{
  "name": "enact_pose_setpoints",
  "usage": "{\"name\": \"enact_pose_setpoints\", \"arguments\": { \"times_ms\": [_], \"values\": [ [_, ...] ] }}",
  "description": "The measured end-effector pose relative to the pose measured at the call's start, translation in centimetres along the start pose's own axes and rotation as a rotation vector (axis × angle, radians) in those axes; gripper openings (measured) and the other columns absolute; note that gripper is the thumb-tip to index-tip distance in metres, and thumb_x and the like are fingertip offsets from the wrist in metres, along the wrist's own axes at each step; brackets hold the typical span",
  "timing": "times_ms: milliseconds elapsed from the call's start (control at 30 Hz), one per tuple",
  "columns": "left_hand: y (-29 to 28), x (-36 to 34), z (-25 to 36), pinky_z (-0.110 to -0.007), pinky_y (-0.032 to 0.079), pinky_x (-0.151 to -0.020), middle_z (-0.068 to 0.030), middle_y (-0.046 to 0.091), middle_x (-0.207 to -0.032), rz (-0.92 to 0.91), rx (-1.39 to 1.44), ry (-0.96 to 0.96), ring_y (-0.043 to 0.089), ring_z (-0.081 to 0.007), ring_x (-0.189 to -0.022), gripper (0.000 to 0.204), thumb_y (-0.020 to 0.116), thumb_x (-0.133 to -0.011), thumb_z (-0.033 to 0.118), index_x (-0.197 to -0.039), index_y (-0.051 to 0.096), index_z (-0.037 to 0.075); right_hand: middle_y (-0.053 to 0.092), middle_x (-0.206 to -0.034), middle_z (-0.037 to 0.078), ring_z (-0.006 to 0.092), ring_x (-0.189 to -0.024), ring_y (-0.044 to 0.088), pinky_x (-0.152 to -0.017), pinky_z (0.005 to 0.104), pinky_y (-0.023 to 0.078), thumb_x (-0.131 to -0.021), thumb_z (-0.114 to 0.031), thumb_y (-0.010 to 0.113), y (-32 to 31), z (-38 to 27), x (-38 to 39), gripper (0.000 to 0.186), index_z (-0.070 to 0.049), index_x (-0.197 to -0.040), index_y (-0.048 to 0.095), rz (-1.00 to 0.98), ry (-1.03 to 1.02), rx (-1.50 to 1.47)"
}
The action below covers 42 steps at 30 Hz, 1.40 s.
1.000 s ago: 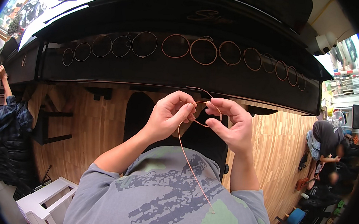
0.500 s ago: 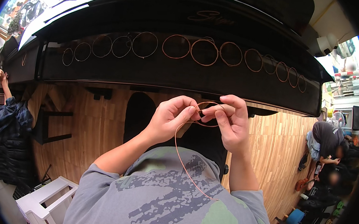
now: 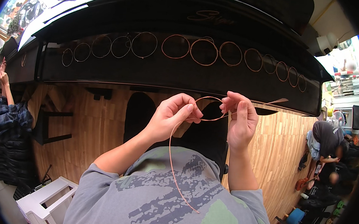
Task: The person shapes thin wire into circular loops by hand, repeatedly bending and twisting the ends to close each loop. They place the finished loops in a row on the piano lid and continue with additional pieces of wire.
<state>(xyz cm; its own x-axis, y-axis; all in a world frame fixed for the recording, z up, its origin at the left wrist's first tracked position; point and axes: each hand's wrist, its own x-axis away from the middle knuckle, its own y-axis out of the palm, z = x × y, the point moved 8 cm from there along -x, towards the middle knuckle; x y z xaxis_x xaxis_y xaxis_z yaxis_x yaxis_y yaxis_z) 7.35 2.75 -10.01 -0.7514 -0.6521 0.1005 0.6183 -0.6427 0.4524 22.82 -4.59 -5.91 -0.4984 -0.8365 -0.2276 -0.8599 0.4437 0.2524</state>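
over the wood floor point(image 3: 98, 126), right in front of the long black piano point(image 3: 182, 74), both hands are up at chest height working a length of copper wire point(image 3: 172, 153). biggest thing first: that piano's top surface carries a whole row of finished wire rings point(image 3: 188, 49), roughly even in size, so that looks like the standard to match.

then the wire itself. it's curled into one loop point(image 3: 207, 110) between the hands, with a long tail hanging down past the grey shirt point(image 3: 156, 198) and a short end poking out to the right.

left hand point(image 3: 168, 121) has a narrow pinch grip on the loop's left side, thumb against fingertip. right hand point(image 3: 240, 119) is closed on the loop's right side where the strands seem to cross, though i can't quite tell the exact crossing.

my take on doing it well: keep the crossing pinned tight with the right, feed slack slowly with the left so the circle stays round, and don't let the tail kink.
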Motion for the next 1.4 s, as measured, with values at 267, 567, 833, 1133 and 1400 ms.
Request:
{"name": "enact_pose_setpoints", "arguments": {
  "times_ms": [267, 567, 833, 1133, 1400],
  "values": [
    [-0.2, 0.0, 0.8, -0.027, 0.054, -0.074, -0.0109, 0.066, -0.09, 0.01, 0.012, 0.093, 0.067, -0.0163, -0.08, 0.013, 0.048, -0.099, 0.016, -0.102, 0.052, 0.004, 0.055, -0.088, 0.004, 0.0055, -0.071, 0.052, -0.066, 0.0185, 0.047, -0.096, -0.009, 0.051, 0.1, -0.3, 0.2, 0.051, 0.0, -0.14, 0.027, 0.04, -0.009, 0.102],
    [-0.3, -0.1, 0.9, -0.027, 0.054, -0.076, -0.0101, 0.065, -0.092, -0.009, 0.11, 0.126, 0.066, -0.0159, -0.084, 0.016, 0.047, -0.1, 0.017, -0.104, 0.051, 0.002, 0.061, -0.103, 0.013, 0.012, -0.081, 0.062, -0.069, 0.0213, 0.05, -0.095, -0.007, 0.051, 0.1, -1.2, 0.8, 0.04, 0.002, -0.132, 0.039, 0.173, -0.141, 0.281],
    [-0.3, -0.1, 0.7, -0.028, 0.054, -0.075, -0.0098, 0.065, -0.089, 0.01, 0.097, 0.096, 0.067, -0.0168, -0.081, 0.013, 0.049, -0.099, 0.017, -0.102, 0.051, 0.005, 0.065, -0.098, 0.014, 0.017, -0.08, 0.064, -0.069, 0.0256, 0.051, -0.082, 0.001, 0.065, 1.8, -2.0, 0.8, 0.037, 0.004, -0.118, 0.059, -0.008, -0.272, 0.647],
    [-0.3, -0.1, 0.6, -0.026, 0.053, -0.075, -0.0094, 0.065, -0.09, 0.003, 0.077, 0.081, 0.065, -0.0155, -0.083, 0.015, 0.05, -0.099, 0.019, -0.103, 0.052, 0.004, 0.065, -0.104, 0.012, 0.0122, -0.082, 0.064, -0.075, 0.0245, 0.054, -0.085, 0.005, 0.059, 2.0, 0.6, 1.0, 0.041, 0.002, -0.126, 0.056, -0.056, 0.13, 0.227],
    [-0.5, -0.1, 0.5, -0.025, 0.052, -0.071, -0.0079, 0.065, -0.088, 0.007, 0.021, 0.108, 0.064, -0.013, -0.084, 0.013, 0.05, -0.099, 0.015, -0.102, 0.053, 0.004, 0.063, -0.085, 0.007, 0.0075, -0.069, 0.057, -0.064, 0.0213, 0.048, -0.084, 0.004, 0.059, 3.3, 0.3, 1.0, 0.063, -0.006, -0.143, 0.039, -0.26, 0.123, 0.435]
  ]
}}
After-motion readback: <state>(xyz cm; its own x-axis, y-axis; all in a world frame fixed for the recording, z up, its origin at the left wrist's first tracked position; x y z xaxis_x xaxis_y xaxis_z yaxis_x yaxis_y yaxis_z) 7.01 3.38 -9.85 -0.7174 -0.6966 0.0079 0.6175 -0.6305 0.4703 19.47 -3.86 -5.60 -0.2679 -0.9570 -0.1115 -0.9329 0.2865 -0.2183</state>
